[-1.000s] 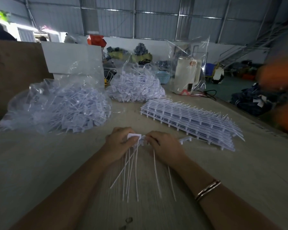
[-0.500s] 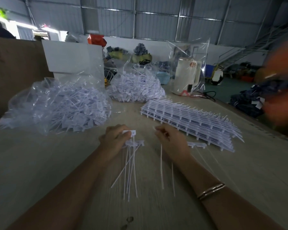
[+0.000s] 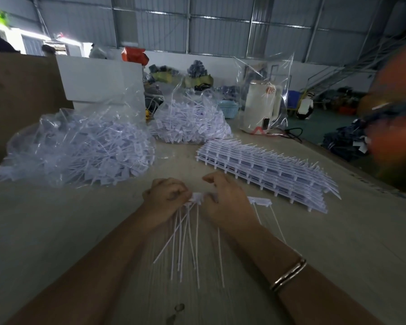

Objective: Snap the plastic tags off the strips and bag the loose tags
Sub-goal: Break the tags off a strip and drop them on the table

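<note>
Both hands meet again at the strip (image 3: 259,201); half a second ago they were drawn apart, the left hand (image 3: 167,199) carrying off a freshly snapped tag and the right hand (image 3: 225,198) holding what was left, and now they have closed the gap so that their fingertips nearly touch over the next tag head; the left hand is curled round a bundle of loose tags (image 3: 185,240), their heads gathered in the fist and their thin tails fanning toward the person from it; the right hand is curled over the strip, pinching it just beside the left hand, and only a short white end of the strip pokes out on the far side of that hand, with two tails trailing back beside the wrist and its bangle (image 3: 288,274); so one snap is finished and the grip is set for another, which I judge to be the step in hand; few tags seem left on this strip, though the right hand hides most of it.

Beyond the strip, away from the person, the stack of unbroken strips (image 3: 265,170) lies on the table (image 3: 56,231), well apart from the hands and seemingly thick, so much snapping remains; left of the strip the big clear bag (image 3: 80,148) bulges with loose tags, and a second heaped bag (image 3: 190,123) sits farther back; the bundle in the left hand is not yet bagged.
</note>
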The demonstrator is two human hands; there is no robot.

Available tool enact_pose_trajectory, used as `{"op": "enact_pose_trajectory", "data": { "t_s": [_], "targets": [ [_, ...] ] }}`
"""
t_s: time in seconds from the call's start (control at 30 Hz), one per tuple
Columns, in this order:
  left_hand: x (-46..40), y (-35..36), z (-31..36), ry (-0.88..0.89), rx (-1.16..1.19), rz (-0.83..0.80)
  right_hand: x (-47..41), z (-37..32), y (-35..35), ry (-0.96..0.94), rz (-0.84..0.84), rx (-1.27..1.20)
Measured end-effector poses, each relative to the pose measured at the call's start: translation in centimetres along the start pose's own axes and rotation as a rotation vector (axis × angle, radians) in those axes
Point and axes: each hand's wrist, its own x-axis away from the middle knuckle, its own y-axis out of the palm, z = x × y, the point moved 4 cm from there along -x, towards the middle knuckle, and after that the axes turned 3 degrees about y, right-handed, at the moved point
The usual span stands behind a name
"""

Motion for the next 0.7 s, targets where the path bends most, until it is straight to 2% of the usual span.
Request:
{"op": "enact_pose_trajectory", "data": {
  "t_s": [0.1,0.2,0.4,0.53,0.6,0.7],
  "targets": [
    [0.0,-0.1,0.1,-0.002,0.020,-0.020,-0.2,0.9,0.1,0.017,-0.107,0.292],
    [-0.1,-0.2,0.0,0.000,-0.007,-0.033,-0.3,1.3,0.2,0.012,-0.203,0.333],
    [0.2,-0.8,1.1,0.145,-0.059,0.029,-0.3,1.4,0.3,0.101,-0.251,0.170],
    [0.2,-0.7,1.3,0.122,-0.076,0.036,-0.5,1.4,0.6,0.118,-0.214,0.058],
    [0.1,-0.7,1.1,0.121,-0.002,0.033,-0.5,1.4,0.8,0.136,-0.172,-0.029],
    [0.5,-1.3,-0.3,-0.010,0.258,0.076,-0.9,3.4,-0.2,0.338,-0.039,-0.221]
  ]
}}
